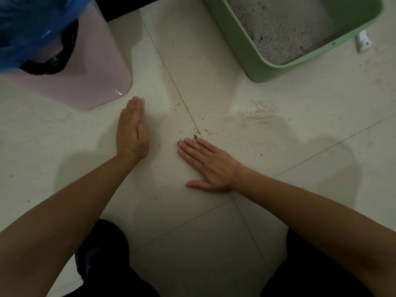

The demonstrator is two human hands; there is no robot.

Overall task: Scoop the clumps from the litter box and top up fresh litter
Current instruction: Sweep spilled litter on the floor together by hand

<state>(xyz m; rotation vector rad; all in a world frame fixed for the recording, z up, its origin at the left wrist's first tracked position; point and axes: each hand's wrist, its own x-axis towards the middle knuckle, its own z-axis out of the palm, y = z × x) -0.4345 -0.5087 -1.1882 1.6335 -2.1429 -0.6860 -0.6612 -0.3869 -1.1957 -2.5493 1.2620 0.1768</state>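
Both hands lie empty, fingers straight, on the pale tiled floor (310,159), with the scattered dark litter grains (198,131) just ahead of the right hand (206,163), nearer it than the left hand (132,127), and the green plastic litter box (255,67) beyond, rightward.

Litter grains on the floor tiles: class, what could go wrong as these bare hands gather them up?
1. The litter grains lie scattered along a grout line. The flat right hand may push some into the joint instead of gathering them.
2. The left hand and the right hand are bare on the floor, so possibly soiled grains may stick to skin.
3. A few stray grains lie outside the span of the hands and could be missed.
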